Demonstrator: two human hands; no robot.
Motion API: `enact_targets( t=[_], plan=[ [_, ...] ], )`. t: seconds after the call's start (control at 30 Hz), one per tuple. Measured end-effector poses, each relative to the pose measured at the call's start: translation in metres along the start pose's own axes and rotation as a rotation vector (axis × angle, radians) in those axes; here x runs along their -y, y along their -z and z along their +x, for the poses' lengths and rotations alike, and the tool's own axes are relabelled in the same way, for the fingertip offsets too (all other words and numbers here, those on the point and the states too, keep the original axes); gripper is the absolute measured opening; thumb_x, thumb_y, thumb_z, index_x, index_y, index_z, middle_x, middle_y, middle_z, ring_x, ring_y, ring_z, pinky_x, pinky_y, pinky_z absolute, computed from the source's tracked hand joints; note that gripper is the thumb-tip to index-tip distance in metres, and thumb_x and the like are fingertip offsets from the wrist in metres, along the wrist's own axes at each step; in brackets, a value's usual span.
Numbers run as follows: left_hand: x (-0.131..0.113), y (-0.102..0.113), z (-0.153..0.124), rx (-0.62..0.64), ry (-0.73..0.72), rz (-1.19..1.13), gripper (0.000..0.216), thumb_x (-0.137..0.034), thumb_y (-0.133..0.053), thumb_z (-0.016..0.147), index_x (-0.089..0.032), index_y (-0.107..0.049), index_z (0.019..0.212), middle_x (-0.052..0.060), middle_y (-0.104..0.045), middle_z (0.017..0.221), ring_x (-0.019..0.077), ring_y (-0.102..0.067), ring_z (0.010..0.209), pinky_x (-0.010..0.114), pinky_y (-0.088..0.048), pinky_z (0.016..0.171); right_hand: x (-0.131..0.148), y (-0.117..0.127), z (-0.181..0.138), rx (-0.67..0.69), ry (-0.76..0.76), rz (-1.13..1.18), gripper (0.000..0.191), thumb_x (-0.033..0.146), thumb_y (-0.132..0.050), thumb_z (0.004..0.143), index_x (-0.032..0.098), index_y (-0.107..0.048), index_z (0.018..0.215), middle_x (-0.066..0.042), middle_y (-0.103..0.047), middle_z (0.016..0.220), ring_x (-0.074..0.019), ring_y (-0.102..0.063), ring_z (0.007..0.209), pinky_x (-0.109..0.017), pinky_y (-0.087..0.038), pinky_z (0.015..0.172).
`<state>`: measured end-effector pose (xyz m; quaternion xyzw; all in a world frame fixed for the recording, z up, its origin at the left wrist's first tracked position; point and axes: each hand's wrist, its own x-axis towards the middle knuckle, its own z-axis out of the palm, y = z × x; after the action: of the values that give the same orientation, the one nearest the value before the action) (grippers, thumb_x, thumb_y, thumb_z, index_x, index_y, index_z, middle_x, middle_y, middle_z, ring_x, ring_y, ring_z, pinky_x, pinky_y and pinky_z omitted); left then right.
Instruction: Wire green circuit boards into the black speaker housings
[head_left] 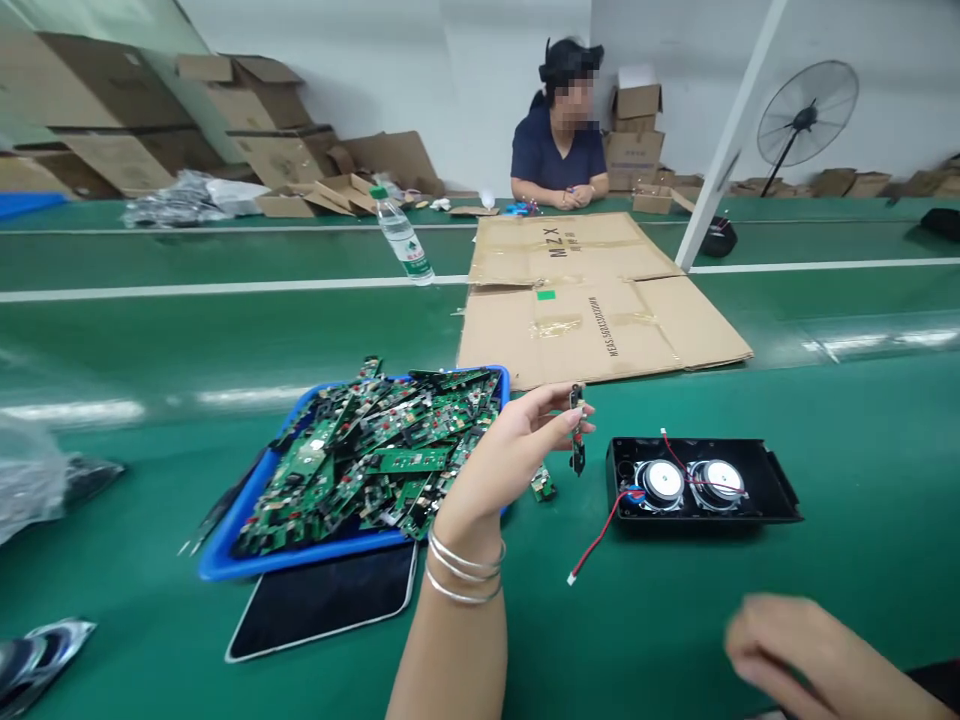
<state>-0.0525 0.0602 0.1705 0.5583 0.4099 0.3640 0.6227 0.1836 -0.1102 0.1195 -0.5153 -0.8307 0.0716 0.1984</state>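
Observation:
My left hand (510, 450) is raised over the green belt and pinches a narrow circuit board (576, 430) edge-on between its fingertips. To its left a blue tray (225, 560) is heaped with green circuit boards (375, 455). Right of the held board lies an open black speaker housing (776, 490) with two round speakers (686, 482) and a red wire (600, 540) trailing out to a white plug. My right hand (802, 650) is low at the bottom right, blurred by motion, away from everything. One small board (542, 485) lies loose on the belt.
A dark tablet (322, 600) lies partly under the tray. Flattened cardboard (592, 300) covers the belt ahead, with a water bottle (403, 240) beside it. A person in a dark shirt (559, 150) sits across the table. Boxes and a fan (806, 115) line the back wall.

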Motion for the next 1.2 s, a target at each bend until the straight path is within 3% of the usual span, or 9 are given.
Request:
enact_targets(
  t=[0.17, 0.3, 0.37, 0.47, 0.6, 0.7, 0.87, 1.03, 1.2],
  plan=[
    [-0.001, -0.001, 0.0, 0.002, 0.014, 0.028, 0.038, -0.032, -0.059, 0.08, -0.015, -0.053, 0.114, 0.01, -0.065, 0.103, 0.0193, -0.063, 0.09, 0.026, -0.049, 0.07, 0.01, -0.033, 0.072, -0.086, 0.293, -0.122, 0.029, 0.009, -0.04, 0.088, 0.016, -0.055, 0.112, -0.01, -0.056, 0.114, -0.0236, -0.048, 0.108, -0.042, -0.04, 0.095],
    [-0.004, 0.002, 0.0, -0.045, 0.038, 0.07, 0.039, -0.035, -0.06, 0.079, -0.015, -0.054, 0.112, 0.01, -0.065, 0.104, 0.0204, -0.063, 0.091, 0.025, -0.049, 0.07, 0.027, -0.051, 0.107, 0.096, 0.506, -0.182, 0.02, 0.01, -0.042, 0.086, 0.014, -0.057, 0.073, -0.004, -0.057, 0.069, -0.0172, -0.052, 0.069, -0.037, -0.045, 0.08],
    [-0.005, 0.004, 0.0, -0.059, 0.05, 0.09, 0.039, -0.036, -0.06, 0.079, -0.016, -0.055, 0.111, 0.01, -0.066, 0.104, 0.0209, -0.063, 0.092, 0.026, -0.049, 0.07, 0.029, -0.047, 0.113, 0.152, 0.533, -0.165, 0.021, 0.01, -0.041, 0.086, 0.015, -0.053, 0.07, -0.002, -0.052, 0.061, -0.0151, -0.048, 0.059, -0.03, -0.043, 0.064],
    [-0.004, 0.005, 0.003, -0.053, 0.068, 0.115, 0.038, -0.039, -0.061, 0.079, -0.017, -0.058, 0.11, 0.01, -0.067, 0.103, 0.0219, -0.063, 0.093, 0.027, -0.049, 0.073, 0.026, -0.032, 0.116, 0.176, 0.501, -0.103, 0.015, 0.011, -0.039, 0.087, 0.014, -0.053, 0.082, -0.002, -0.054, 0.066, -0.015, -0.048, 0.058, -0.027, -0.034, 0.05],
    [0.001, 0.0, 0.009, -0.017, 0.111, 0.109, 0.04, -0.04, -0.061, 0.078, -0.018, -0.057, 0.112, 0.01, -0.066, 0.106, 0.024, -0.06, 0.099, 0.029, -0.05, 0.077, 0.01, -0.011, 0.12, 0.119, 0.384, 0.1, 0.017, 0.014, -0.039, 0.089, 0.014, -0.053, 0.098, -0.001, -0.057, 0.073, -0.0139, -0.053, 0.065, -0.026, -0.037, 0.055],
    [0.006, -0.005, 0.013, 0.002, 0.123, 0.088, 0.042, -0.038, -0.06, 0.08, -0.018, -0.054, 0.116, 0.009, -0.064, 0.11, 0.0239, -0.058, 0.105, 0.03, -0.049, 0.082, -0.012, 0.003, 0.125, 0.013, 0.139, 0.252, 0.021, 0.018, -0.035, 0.093, 0.016, -0.054, 0.103, -0.003, -0.062, 0.083, -0.0128, -0.057, 0.072, -0.023, -0.041, 0.063],
    [0.011, -0.013, 0.018, 0.076, 0.143, 0.066, 0.04, -0.036, -0.058, 0.082, -0.02, -0.052, 0.119, 0.009, -0.064, 0.112, 0.023, -0.057, 0.107, 0.028, -0.048, 0.083, -0.051, 0.022, 0.138, 0.11, -0.23, 0.512, 0.023, 0.018, -0.042, 0.091, 0.017, -0.058, 0.108, 0.002, -0.061, 0.064, -0.0098, -0.058, 0.057, -0.019, -0.043, 0.057],
    [0.013, -0.019, 0.02, 0.112, 0.159, 0.094, 0.037, -0.033, -0.057, 0.083, -0.021, -0.054, 0.118, 0.008, -0.064, 0.111, 0.022, -0.058, 0.104, 0.026, -0.048, 0.079, -0.062, 0.021, 0.143, 0.181, -0.182, 0.716, 0.026, 0.016, -0.044, 0.088, 0.018, -0.063, 0.105, 0.002, -0.065, 0.077, -0.008, -0.061, 0.06, -0.018, -0.047, 0.061],
    [0.015, -0.022, 0.019, 0.128, 0.172, 0.05, 0.035, -0.03, -0.057, 0.083, -0.021, -0.056, 0.116, 0.008, -0.065, 0.107, 0.0203, -0.06, 0.098, 0.024, -0.049, 0.072, -0.057, 0.016, 0.145, 0.21, -0.165, 0.676, 0.02, 0.019, -0.046, 0.088, 0.017, -0.066, 0.087, 0.002, -0.064, 0.072, -0.009, -0.059, 0.059, -0.019, -0.044, 0.058]
  ],
)
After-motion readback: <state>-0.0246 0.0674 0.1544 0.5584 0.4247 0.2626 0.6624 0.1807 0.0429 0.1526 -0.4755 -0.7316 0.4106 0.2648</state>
